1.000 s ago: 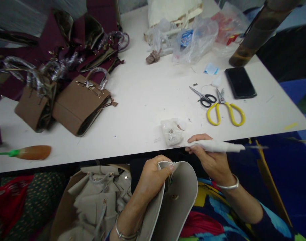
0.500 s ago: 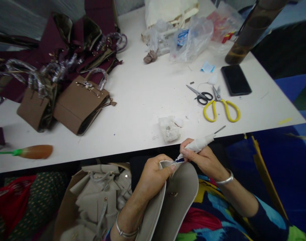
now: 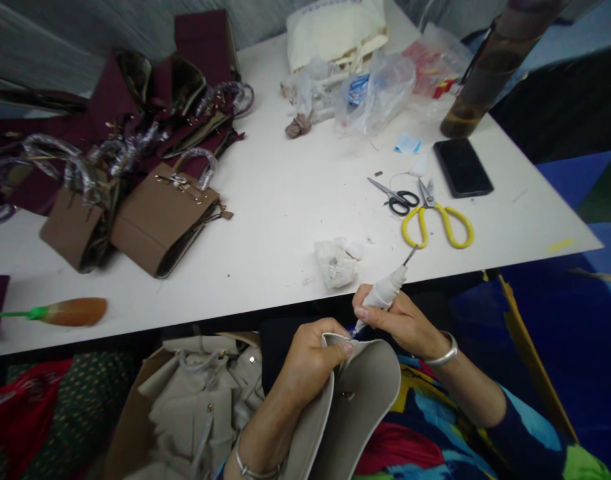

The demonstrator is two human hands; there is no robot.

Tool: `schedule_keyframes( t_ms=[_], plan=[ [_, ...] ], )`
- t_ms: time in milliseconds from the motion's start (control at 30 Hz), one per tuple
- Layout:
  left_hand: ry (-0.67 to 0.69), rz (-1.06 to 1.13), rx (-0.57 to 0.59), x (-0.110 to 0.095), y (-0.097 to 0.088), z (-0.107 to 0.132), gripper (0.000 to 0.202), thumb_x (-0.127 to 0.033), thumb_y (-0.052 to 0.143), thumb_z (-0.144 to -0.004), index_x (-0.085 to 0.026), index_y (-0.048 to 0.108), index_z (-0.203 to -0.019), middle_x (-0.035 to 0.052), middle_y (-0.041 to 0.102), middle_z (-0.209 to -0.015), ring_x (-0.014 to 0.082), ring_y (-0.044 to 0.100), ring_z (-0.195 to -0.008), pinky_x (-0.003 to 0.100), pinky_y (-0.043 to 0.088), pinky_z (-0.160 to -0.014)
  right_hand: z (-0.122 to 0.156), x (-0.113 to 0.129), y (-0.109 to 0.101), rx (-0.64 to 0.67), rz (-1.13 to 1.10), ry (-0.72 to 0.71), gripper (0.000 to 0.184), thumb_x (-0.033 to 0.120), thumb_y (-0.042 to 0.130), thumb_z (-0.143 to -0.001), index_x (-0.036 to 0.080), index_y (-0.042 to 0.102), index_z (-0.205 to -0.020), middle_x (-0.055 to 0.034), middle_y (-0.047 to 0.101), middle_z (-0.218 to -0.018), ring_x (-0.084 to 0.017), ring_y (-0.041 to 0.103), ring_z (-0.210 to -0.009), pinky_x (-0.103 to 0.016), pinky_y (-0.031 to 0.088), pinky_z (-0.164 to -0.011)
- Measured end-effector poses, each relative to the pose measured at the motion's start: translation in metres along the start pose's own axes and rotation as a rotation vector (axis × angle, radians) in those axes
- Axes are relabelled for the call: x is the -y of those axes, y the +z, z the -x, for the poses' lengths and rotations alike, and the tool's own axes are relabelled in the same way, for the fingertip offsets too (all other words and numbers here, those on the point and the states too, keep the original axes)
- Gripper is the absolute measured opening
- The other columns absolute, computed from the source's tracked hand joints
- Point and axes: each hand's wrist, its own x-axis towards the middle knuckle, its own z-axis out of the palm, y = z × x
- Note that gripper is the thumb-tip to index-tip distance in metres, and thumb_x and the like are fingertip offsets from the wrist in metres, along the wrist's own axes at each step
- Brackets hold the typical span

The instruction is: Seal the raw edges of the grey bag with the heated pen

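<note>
My left hand [image 3: 313, 363] pinches the top edge of a light grey handbag [image 3: 368, 393], thumb on the near side. The bag gapes open in my lap, and a small metal fitting shows inside. My right hand [image 3: 403, 320] grips a white-wrapped hand tool [image 3: 385, 291] with a thin metal shaft sticking out of its upper end. The tool's lower tip meets the bag's edge beside my left fingertips; its exact contact is too small to make out. A crumpled whitish block [image 3: 335, 263] lies on the table just beyond my hands.
Brown handbags [image 3: 160, 217] and maroon handbags [image 3: 120, 87] crowd the table's left. Black scissors [image 3: 398, 199], yellow-handled snips [image 3: 438, 217], a phone [image 3: 463, 167] and a tall bottle [image 3: 485, 80] occupy the right. A green-nozzled glue bottle [image 3: 75, 312] lies left. A box of grey bags [image 3: 200, 393] stands below.
The white-wrapped tool has tilted more upright, its shaft end swinging left, while its lower tip stays at the bag's edge. My left hand keeps its pinch. The view has shifted slightly.
</note>
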Motion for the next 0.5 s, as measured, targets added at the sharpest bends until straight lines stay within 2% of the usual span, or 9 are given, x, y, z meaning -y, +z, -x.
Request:
schedule_keyframes(
  t_ms=[200, 267, 333, 400, 500],
  plan=[
    [-0.038, 0.027, 0.007, 0.003, 0.002, -0.005, 0.02, -0.031, 0.08, -0.061, -0.015, 0.068, -0.066, 0.0, 0.06, -0.056, 0.0123, 0.047, -0.053, 0.026, 0.033, -0.054, 0.005, -0.008, 0.011, -0.105, -0.024, -0.001, 0.035, 0.047, 0.063, -0.1, 0.019, 0.06, -0.08, 0.0033, 0.049, -0.067, -0.014, 0.045, -0.063, -0.028, 0.038, -0.061],
    [-0.042, 0.051, -0.007, 0.002, -0.001, -0.006, 0.021, -0.031, 0.081, -0.061, -0.015, 0.068, -0.066, 0.0004, 0.061, -0.056, 0.0127, 0.049, -0.053, 0.026, 0.034, -0.055, 0.004, -0.007, 0.015, -0.222, 0.01, -0.029, 0.035, 0.047, 0.061, -0.102, 0.02, 0.06, -0.081, 0.0031, 0.049, -0.066, -0.014, 0.046, -0.062, -0.029, 0.038, -0.06],
    [-0.04, 0.084, -0.042, 0.002, -0.006, -0.007, 0.023, -0.031, 0.083, -0.06, -0.015, 0.068, -0.066, 0.0006, 0.061, -0.057, 0.0127, 0.05, -0.053, 0.025, 0.035, -0.055, 0.002, -0.006, 0.017, -0.41, 0.064, -0.093, 0.032, 0.045, 0.059, -0.103, 0.02, 0.062, -0.083, 0.0029, 0.05, -0.067, -0.015, 0.048, -0.062, -0.03, 0.04, -0.062],
    [-0.048, 0.14, -0.091, -0.001, -0.011, -0.007, 0.026, -0.032, 0.085, -0.058, -0.014, 0.069, -0.067, 0.0003, 0.061, -0.056, 0.0121, 0.049, -0.052, 0.024, 0.035, -0.053, -0.001, -0.005, 0.017, -0.552, 0.141, -0.171, 0.025, 0.041, 0.06, -0.104, 0.021, 0.064, -0.089, 0.0014, 0.056, -0.073, -0.016, 0.054, -0.069, -0.031, 0.045, -0.068],
    [-0.068, 0.239, -0.152, -0.006, -0.019, -0.007, 0.032, -0.035, 0.088, -0.055, -0.014, 0.069, -0.069, -0.0005, 0.061, -0.056, 0.0115, 0.049, -0.051, 0.024, 0.035, -0.053, -0.004, -0.003, 0.014, -0.578, 0.279, -0.253, 0.014, 0.034, 0.064, -0.103, 0.022, 0.067, -0.099, -0.002, 0.066, -0.089, -0.018, 0.062, -0.083, -0.032, 0.05, -0.079]
  ],
)
